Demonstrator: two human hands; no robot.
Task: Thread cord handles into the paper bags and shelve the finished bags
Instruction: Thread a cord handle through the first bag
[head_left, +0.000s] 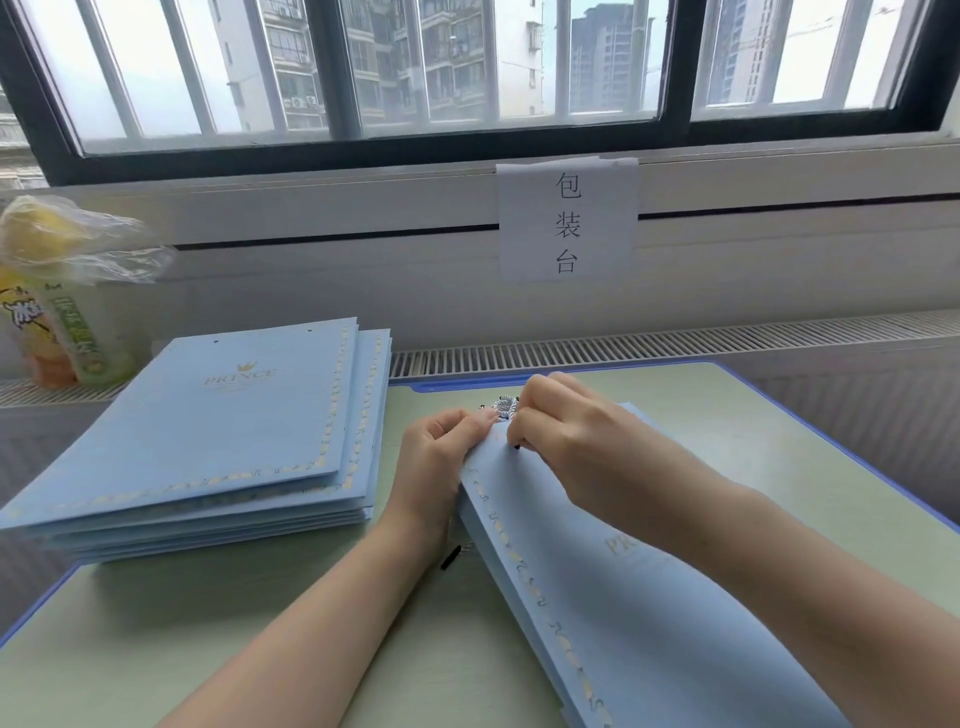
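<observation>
Both my forearms reach over the pale green desk (322, 597) with its blue rim, set against a white wall under a barred window (467, 67). At far left stand drink bottles (62, 332) under a crumpled plastic bag (88, 239). Next comes a stack of flat blue paper bags (218, 431). My left hand (441, 457) pinches the top edge of the paper bag (623, 597) lying slanted before me; my right hand (566, 431) pinches the striped cord handle (504, 408) at that edge. One black cord tip (451, 557) lies on the desk beside the bag. A paper sign (567, 218) hangs on the wall.
</observation>
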